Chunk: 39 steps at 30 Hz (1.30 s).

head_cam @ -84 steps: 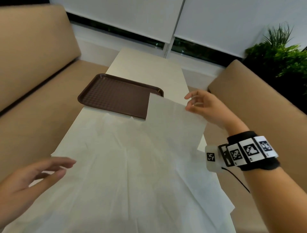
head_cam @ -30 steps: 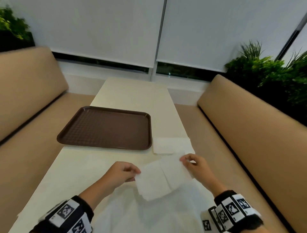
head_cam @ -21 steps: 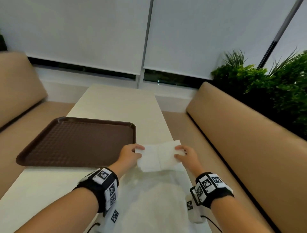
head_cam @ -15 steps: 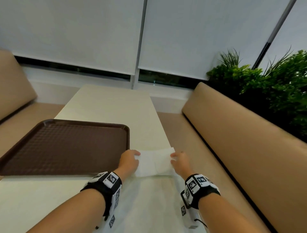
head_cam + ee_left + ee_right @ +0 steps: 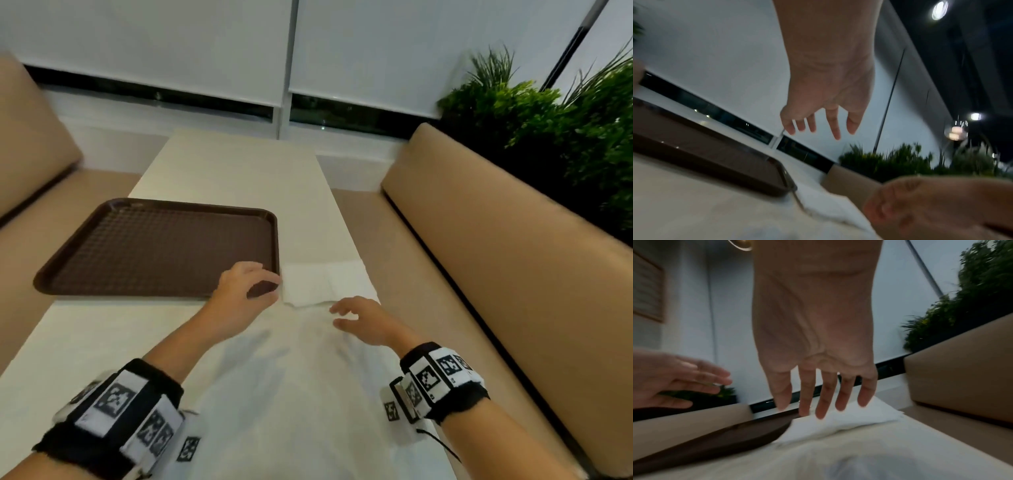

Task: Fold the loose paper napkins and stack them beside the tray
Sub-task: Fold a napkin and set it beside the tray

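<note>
Cream desk (image 5: 236,178), one brown tray (image 5: 154,250).
Your left hand (image 5: 241,291) and right hand (image 5: 363,320) hover with fingers released beside one folded napkin stack (image 5: 322,281).

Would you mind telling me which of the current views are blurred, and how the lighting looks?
Head view: fairly sharp, dim even light, wide-angle bending at the edges, soft hand shadows on the loose napkin. Left wrist view: motion blur on the tray and plants; ceiling lights flare. Right wrist view: the folded napkins smear softly.

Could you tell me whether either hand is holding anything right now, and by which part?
Nothing is held: the left hand and right hand are open, off the folded napkins.
</note>
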Each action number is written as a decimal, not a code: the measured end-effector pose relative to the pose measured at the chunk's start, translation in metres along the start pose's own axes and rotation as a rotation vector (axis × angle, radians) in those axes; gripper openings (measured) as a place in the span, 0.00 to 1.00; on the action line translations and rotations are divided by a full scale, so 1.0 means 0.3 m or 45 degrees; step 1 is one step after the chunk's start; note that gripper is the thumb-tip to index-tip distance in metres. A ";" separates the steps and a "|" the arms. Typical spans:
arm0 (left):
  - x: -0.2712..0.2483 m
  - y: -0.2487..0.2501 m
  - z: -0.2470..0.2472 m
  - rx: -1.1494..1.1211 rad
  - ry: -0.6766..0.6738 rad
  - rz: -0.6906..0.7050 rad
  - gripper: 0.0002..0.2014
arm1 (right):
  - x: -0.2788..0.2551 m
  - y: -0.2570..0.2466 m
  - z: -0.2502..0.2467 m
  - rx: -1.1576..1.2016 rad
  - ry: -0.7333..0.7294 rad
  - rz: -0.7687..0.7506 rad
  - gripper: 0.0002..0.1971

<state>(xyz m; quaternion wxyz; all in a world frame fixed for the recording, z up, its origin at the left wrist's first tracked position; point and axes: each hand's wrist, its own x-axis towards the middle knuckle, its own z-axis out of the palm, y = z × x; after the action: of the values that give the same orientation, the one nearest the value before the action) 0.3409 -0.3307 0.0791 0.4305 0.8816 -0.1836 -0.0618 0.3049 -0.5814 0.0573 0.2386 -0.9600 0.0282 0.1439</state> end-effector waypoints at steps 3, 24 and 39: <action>-0.277 -0.024 -0.126 -0.245 -0.053 -0.006 0.10 | -0.127 -0.111 0.082 -0.090 -0.221 -0.170 0.18; -1.114 -0.467 -0.281 -0.434 0.271 -0.486 0.20 | -0.160 -0.427 0.379 0.017 0.042 -0.097 0.10; -1.046 -0.337 -0.304 -0.487 0.335 -0.341 0.37 | -0.268 -0.464 0.279 0.387 0.082 -0.176 0.08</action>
<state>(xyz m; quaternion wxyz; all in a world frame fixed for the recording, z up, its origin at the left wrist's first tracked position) 0.1023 -0.0885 0.0414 0.5973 0.8011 0.0074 -0.0367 0.2230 -0.4204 0.0725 0.3894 -0.9166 -0.0088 0.0905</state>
